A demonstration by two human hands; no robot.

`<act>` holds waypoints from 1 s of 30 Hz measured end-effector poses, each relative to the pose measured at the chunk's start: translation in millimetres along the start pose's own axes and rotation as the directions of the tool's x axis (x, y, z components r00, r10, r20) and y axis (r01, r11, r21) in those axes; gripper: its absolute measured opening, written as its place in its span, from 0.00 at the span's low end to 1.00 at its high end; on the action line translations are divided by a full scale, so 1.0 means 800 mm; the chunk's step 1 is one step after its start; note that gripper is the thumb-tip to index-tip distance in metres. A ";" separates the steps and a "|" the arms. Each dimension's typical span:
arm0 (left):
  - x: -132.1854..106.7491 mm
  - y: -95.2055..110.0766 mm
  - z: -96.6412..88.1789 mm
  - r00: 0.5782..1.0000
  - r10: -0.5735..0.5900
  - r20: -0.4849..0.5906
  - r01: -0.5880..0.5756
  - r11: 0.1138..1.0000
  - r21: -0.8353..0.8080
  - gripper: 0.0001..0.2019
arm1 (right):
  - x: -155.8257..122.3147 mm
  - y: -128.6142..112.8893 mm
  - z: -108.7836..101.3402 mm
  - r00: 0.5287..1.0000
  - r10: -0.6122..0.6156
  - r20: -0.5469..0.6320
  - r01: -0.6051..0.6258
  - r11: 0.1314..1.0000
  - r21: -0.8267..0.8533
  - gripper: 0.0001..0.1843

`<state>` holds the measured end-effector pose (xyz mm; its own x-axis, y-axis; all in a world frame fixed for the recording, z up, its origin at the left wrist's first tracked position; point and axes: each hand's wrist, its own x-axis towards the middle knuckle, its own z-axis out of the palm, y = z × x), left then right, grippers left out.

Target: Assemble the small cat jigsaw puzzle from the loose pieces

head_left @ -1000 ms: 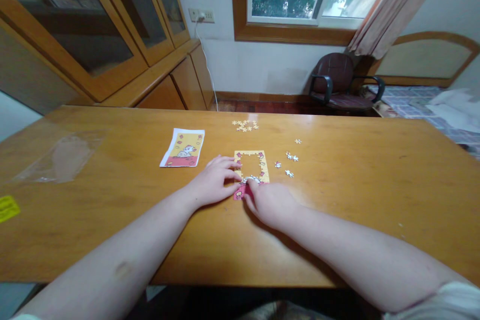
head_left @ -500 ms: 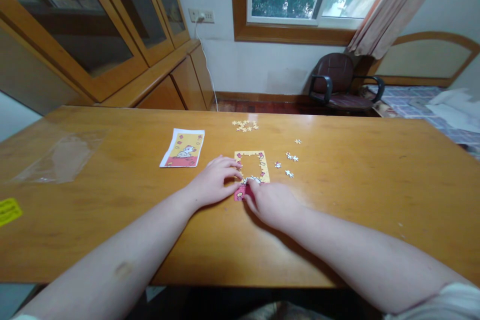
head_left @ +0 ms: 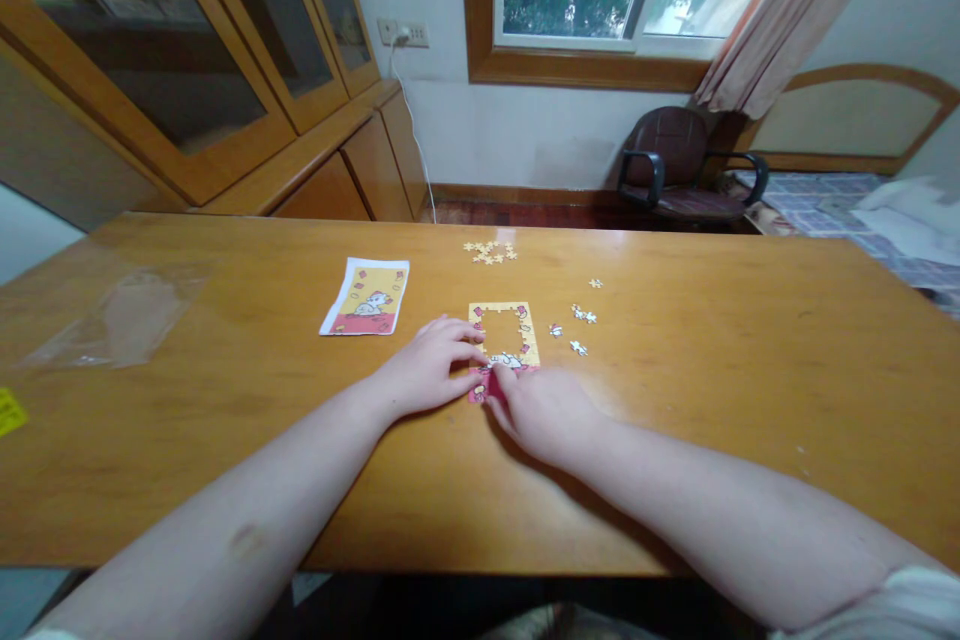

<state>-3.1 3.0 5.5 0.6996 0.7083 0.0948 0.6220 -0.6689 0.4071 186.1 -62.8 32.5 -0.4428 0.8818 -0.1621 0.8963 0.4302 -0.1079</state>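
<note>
While my left hand [head_left: 429, 367] lies just left of the frame's centre with its fingers a bit spread, their tips are at the left edge of a partly built, yellow-and-pink cardboard jigsaw puzzle [head_left: 532, 345]. It's sitting flat around the middle of the frame, with a big gap inside its yellow border and a bit of white drawing above the pink strip. My right hand [head_left: 551, 410] is over its lower right part, index finger reaching onto it and the rest curled under, so honestly I can't tell if there's a piece under there.

Just right of the puzzle I've got a few small, mostly white jigsaw pieces [head_left: 578, 348], plus a bunch of plain pale-yellow jigsaw pieces [head_left: 490, 258] up above it, near the far edge of my glossy, orange-brown wooden table [head_left: 420, 500]. Left of centre is a white-edged paper sheet printed with a white animal on yellow and pink [head_left: 367, 305], and a clear, crinkly plastic bag [head_left: 142, 315] lies further out at middle left.
</note>
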 end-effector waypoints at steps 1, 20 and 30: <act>0.000 0.000 0.000 1.000 0.003 -0.001 -0.003 1.000 -0.001 0.10 | -0.001 0.000 0.000 1.000 -0.012 -0.012 0.012 1.000 0.001 0.20; 0.003 -0.004 -0.002 0.994 -0.052 -0.096 0.046 0.997 -0.059 0.12 | 0.029 0.150 -0.044 0.924 0.298 0.240 -0.279 0.954 -0.111 0.14; 0.004 -0.007 0.001 0.989 -0.068 -0.129 0.057 0.995 -0.086 0.11 | 0.046 0.237 -0.030 0.980 0.194 0.051 -0.201 0.954 0.223 0.12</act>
<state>-4.4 8.6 3.1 0.6045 0.7752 0.1833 0.6283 -0.6054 0.4886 340.7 55.7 29.5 -0.2610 0.9376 -0.2298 0.9382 0.1903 -0.2889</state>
